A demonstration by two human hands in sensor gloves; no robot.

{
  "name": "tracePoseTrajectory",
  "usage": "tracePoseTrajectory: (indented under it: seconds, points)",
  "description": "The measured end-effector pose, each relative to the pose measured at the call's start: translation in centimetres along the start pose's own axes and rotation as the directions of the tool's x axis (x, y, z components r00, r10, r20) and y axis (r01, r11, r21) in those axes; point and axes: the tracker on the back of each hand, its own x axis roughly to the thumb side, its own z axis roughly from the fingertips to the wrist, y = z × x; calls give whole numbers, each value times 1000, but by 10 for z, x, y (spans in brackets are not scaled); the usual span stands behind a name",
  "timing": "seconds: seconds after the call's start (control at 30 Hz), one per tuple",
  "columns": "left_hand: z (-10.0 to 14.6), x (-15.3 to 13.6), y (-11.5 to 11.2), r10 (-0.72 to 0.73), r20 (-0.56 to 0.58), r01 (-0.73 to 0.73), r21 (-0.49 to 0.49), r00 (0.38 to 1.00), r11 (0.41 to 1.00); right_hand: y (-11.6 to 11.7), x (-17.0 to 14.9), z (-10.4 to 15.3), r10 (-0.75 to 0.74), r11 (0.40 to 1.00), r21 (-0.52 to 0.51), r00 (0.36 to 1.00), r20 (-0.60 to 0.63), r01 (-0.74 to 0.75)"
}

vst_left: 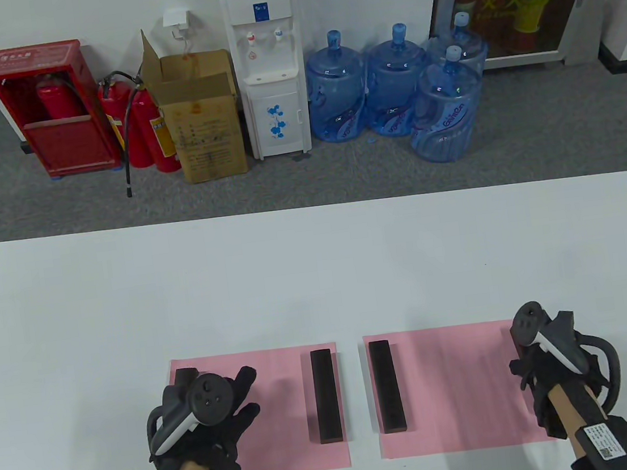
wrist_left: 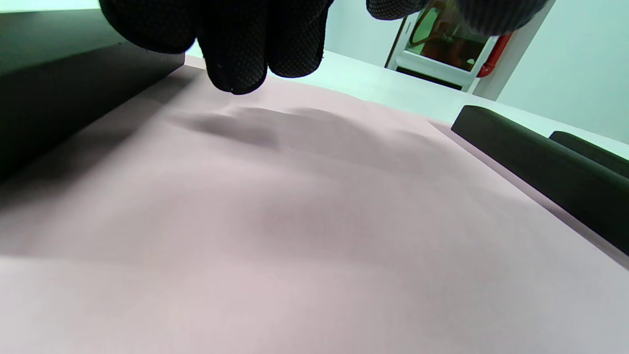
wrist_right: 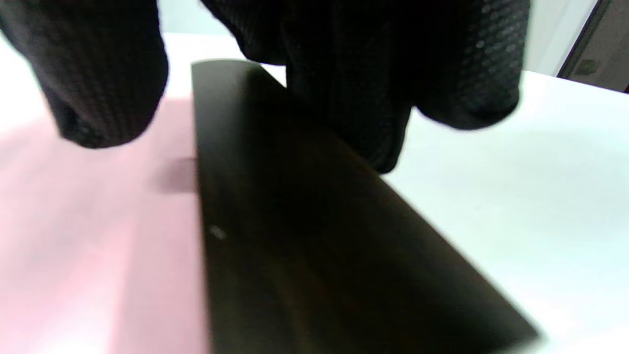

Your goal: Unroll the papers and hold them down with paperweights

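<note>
**Four weights, two flat sheets**

Gloved hands sit at the near edge of the table (vst_left: 317, 269), each at the outer end of a pink sheet. Left hand (vst_left: 213, 416) lies with fingers spread over the left paper (vst_left: 281, 410), beside a dark paperweight (vst_left: 183, 375) at that sheet's left edge; it grasps nothing, seemingly just pressing the sheet flat. Right hand (vst_left: 542, 372) is at the right paper (vst_left: 458, 388)'s outer edge, over a dark bar (wrist_right: 275, 236); whether its fingers grip the bar or merely hover I cannot tell. Two more bars, inner left (vst_left: 326, 396) and inner right (vst_left: 387, 387), pin the facing edges. Both sheets look smooth and fully unrolled, with faint ripples; weights at opposite ends likely stop them curling back.
</note>
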Motion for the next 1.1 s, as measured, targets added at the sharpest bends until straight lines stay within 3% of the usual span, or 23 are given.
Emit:
tracePoseTrajectory:
  seconds: [0.17, 0.3, 0.47, 0.6, 1.1]
  points:
    - [-3, 1, 0, -11, -14, 11, 8, 1000, 1000, -24, 26, 19, -35, 993, -112, 993, 109, 47]
    - [-4, 6, 1, -25, -9, 25, 43, 1000, 999, -28, 49, 34, -49, 983, -164, 977, 206, 84]
    - [-3, 11, 2, -46, 2, 46, 71, 999, 996, -10, 68, 44, -75, 972, -188, 949, 306, 137]
    - [-4, 13, 0, -63, -3, 64, 72, 998, 995, 8, 72, 51, 5, 975, -213, 942, 335, 70]
    - [-5, 13, -7, -66, 0, 66, 44, 998, 997, 19, 55, 43, -24, 981, -177, 947, 319, 84]
